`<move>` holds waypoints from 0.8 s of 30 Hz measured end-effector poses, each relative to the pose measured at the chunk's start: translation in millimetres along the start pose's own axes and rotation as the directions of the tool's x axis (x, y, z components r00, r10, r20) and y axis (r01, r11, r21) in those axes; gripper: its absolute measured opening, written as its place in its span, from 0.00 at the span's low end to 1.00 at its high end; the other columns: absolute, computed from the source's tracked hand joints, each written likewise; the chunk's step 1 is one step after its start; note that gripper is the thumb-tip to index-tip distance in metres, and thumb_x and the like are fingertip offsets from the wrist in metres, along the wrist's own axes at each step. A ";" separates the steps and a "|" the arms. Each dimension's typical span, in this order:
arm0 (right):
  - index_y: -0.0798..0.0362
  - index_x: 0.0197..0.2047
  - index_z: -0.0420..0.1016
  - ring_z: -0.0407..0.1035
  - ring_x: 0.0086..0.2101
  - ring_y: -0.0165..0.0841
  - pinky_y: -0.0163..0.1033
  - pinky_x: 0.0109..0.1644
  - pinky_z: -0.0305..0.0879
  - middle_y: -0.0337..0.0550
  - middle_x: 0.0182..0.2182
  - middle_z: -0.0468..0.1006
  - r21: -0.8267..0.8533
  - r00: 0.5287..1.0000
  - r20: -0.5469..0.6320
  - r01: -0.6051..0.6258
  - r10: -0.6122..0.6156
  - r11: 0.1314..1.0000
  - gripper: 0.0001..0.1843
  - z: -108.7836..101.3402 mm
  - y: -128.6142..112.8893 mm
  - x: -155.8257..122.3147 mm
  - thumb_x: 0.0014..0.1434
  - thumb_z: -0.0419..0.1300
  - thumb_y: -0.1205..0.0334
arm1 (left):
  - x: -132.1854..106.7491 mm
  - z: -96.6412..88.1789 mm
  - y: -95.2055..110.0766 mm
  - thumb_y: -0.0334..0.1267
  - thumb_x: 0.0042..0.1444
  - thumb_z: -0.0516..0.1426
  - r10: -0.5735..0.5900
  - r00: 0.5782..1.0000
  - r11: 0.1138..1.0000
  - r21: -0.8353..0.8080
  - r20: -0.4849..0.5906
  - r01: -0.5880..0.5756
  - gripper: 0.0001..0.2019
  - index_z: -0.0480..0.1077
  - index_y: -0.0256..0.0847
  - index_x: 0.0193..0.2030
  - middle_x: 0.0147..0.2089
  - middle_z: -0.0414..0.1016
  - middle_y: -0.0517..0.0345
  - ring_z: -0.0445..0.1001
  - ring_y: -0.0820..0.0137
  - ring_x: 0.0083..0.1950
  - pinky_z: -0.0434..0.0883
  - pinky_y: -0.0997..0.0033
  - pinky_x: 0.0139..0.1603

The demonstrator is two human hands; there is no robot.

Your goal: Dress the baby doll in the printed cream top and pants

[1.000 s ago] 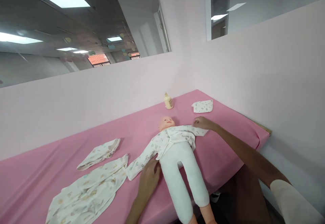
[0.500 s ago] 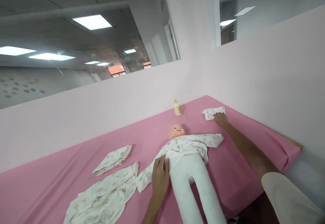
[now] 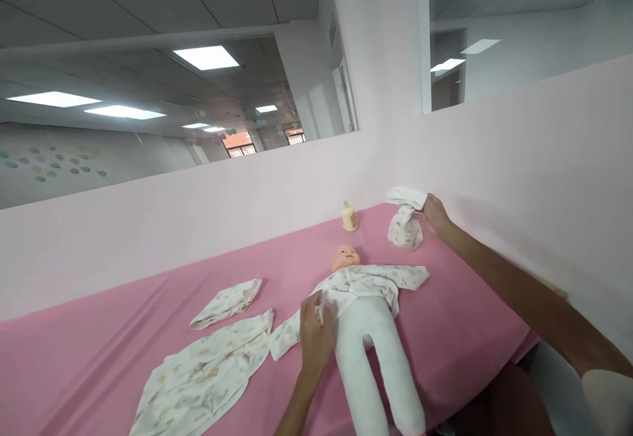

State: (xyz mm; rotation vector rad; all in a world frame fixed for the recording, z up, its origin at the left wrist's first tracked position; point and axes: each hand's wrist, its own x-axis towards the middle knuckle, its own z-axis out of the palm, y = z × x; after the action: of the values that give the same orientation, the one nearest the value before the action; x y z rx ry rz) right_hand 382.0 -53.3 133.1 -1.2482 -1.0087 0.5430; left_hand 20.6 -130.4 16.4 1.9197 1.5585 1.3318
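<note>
A baby doll (image 3: 345, 258) lies on its back in a printed baby top (image 3: 366, 281) and white leggings (image 3: 383, 343), arms spread wide. My left hand (image 3: 316, 330) rests at the doll's side against the top, fingers slightly curved and apart. Off to the far right, my right hand (image 3: 435, 215) is closed on a white printed baby garment (image 3: 405, 230), raised and partly unfolded; its exact kind I cannot make out. On the left lie a folded printed cloth piece (image 3: 227, 303) and a larger printed baby garment (image 3: 208, 373), spread flat.
The table has a pink cover (image 3: 123, 337). A pale yellow bottle (image 3: 349, 217) stands near its back corner. White walls (image 3: 534, 152) with windows above border the back and right sides. The table's right front edge drops away below my right arm.
My right hand has lifted the folded printed garment off the table, and it now hangs loosely, partly opened. My left hand has stayed by the doll. The view has tilted slightly upward.
</note>
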 end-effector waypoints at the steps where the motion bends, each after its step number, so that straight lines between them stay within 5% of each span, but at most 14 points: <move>1: 0.51 0.40 0.65 0.71 0.31 0.31 0.38 0.35 0.71 0.43 0.37 0.76 0.193 0.998 0.063 0.004 -0.017 0.981 0.09 1.1 -24.7 -11.1 0.62 0.47 0.59 | -2.4 2.4 15.8 0.51 0.62 0.49 0.027 0.999 0.999 -0.027 0.019 -0.026 0.23 0.62 0.40 0.59 0.59 0.64 0.45 0.64 0.58 0.60 0.67 0.53 0.57; 3: 0.52 0.38 0.66 0.71 0.31 0.31 0.40 0.35 0.72 0.42 0.35 0.76 0.395 0.981 0.180 -0.002 -0.075 0.919 0.06 4.6 -74.0 -38.8 0.61 0.50 0.61 | -7.8 5.9 53.0 0.51 0.61 0.52 0.095 0.992 0.992 -0.092 0.088 -0.087 0.27 0.58 0.42 0.63 0.64 0.59 0.45 0.60 0.58 0.65 0.63 0.53 0.61; 6: 0.53 0.37 0.68 0.72 0.32 0.32 0.42 0.36 0.74 0.42 0.34 0.75 0.469 0.931 0.324 -0.004 -0.167 0.883 0.07 10.2 -135.5 -84.9 0.62 0.53 0.59 | -16.5 2.9 107.8 0.51 0.58 0.56 0.150 0.967 0.961 -0.260 0.204 -0.094 0.35 0.51 0.44 0.68 0.69 0.53 0.46 0.55 0.56 0.68 0.62 0.55 0.62; 10: 0.52 0.36 0.68 0.72 0.32 0.32 0.42 0.37 0.76 0.41 0.32 0.76 0.433 0.924 0.333 0.026 -0.187 0.901 0.09 7.8 -176.5 -126.0 0.61 0.57 0.55 | -30.5 -21.2 145.6 0.52 0.59 0.55 0.108 0.945 0.867 -0.495 0.307 0.062 0.22 0.67 0.41 0.54 0.52 0.73 0.49 0.72 0.62 0.51 0.70 0.65 0.49; 13: 0.52 0.34 0.67 0.73 0.29 0.31 0.40 0.34 0.76 0.40 0.29 0.76 0.304 0.970 0.218 0.039 -0.110 0.952 0.08 -5.6 -179.9 -135.3 0.60 0.59 0.58 | -40.8 -51.6 150.5 0.52 0.55 0.59 -0.012 0.953 0.798 -0.571 0.302 0.191 0.20 0.69 0.39 0.47 0.40 0.76 0.53 0.74 0.67 0.37 0.71 0.70 0.36; 17: 0.53 0.35 0.68 0.74 0.28 0.31 0.39 0.34 0.76 0.41 0.27 0.76 0.119 0.981 0.182 -0.085 0.062 0.989 0.05 -24.2 -162.4 -141.2 0.56 0.62 0.66 | -46.6 -93.1 159.7 0.50 0.49 0.64 -0.127 0.927 0.654 -0.673 0.352 0.345 0.26 0.65 0.44 0.53 0.32 0.75 0.60 0.71 0.73 0.27 0.67 0.76 0.25; 20: 0.53 0.36 0.68 0.76 0.32 0.33 0.41 0.40 0.76 0.45 0.32 0.79 0.030 0.939 0.297 -0.191 0.174 0.981 0.06 -24.6 -143.4 -153.4 0.56 0.62 0.66 | -44.9 -109.4 172.9 0.47 0.47 0.66 -0.122 0.929 0.577 -0.736 0.349 0.353 0.28 0.64 0.44 0.53 0.31 0.74 0.61 0.71 0.74 0.27 0.68 0.77 0.26; 24: 0.53 0.40 0.68 0.75 0.40 0.35 0.42 0.48 0.72 0.49 0.42 0.78 -0.033 0.836 0.505 -0.229 0.214 0.973 0.11 -11.0 -129.6 -185.6 0.56 0.62 0.58 | -38.9 -106.2 179.0 0.46 0.47 0.66 -0.113 0.931 0.557 -0.753 0.348 0.350 0.25 0.65 0.43 0.50 0.28 0.72 0.63 0.69 0.77 0.26 0.66 0.79 0.26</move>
State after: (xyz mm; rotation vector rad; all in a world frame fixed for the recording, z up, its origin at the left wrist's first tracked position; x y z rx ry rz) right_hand 278.4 -245.1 195.2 -1.2299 -1.2910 1.1075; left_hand 40.1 -257.7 184.5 1.1721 0.7797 1.2721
